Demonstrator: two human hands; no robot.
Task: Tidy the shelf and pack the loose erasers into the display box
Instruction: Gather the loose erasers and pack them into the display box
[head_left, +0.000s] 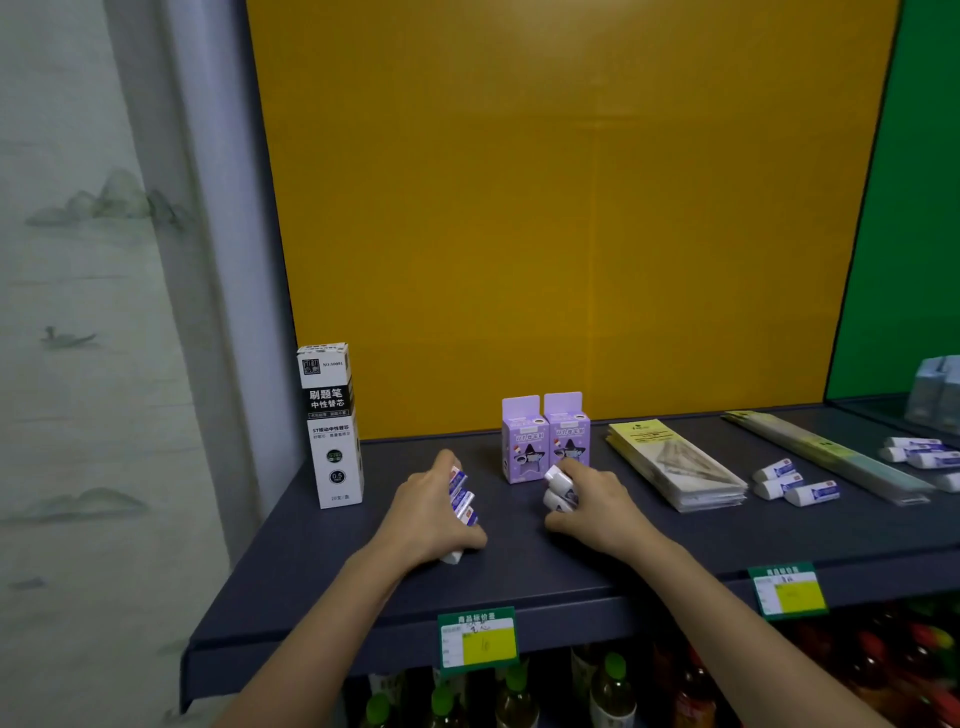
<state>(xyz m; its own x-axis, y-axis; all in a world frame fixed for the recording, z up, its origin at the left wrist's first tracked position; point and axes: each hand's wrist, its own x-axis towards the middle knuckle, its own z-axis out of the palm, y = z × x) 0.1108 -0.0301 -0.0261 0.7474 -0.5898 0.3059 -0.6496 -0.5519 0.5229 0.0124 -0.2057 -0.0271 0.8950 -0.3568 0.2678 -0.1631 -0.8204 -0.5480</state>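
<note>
My left hand (428, 512) rests on the dark shelf (519, 566) and grips a stack of several white erasers with blue sleeves (464, 500). My right hand (592, 506) holds two or three white erasers (558, 483) just in front of two purple boxes (545, 441). Three loose erasers (792, 483) lie on the shelf to the right. More erasers (919, 452) lie at the far right edge. No display box is clearly in view.
A tall white refill box (331, 426) stands at the left. A stack of flat yellow packets (675, 467) and long thin packets (826, 454) lie to the right. Price tags (478, 642) hang on the shelf's front edge. Bottles (613, 691) stand on the shelf below.
</note>
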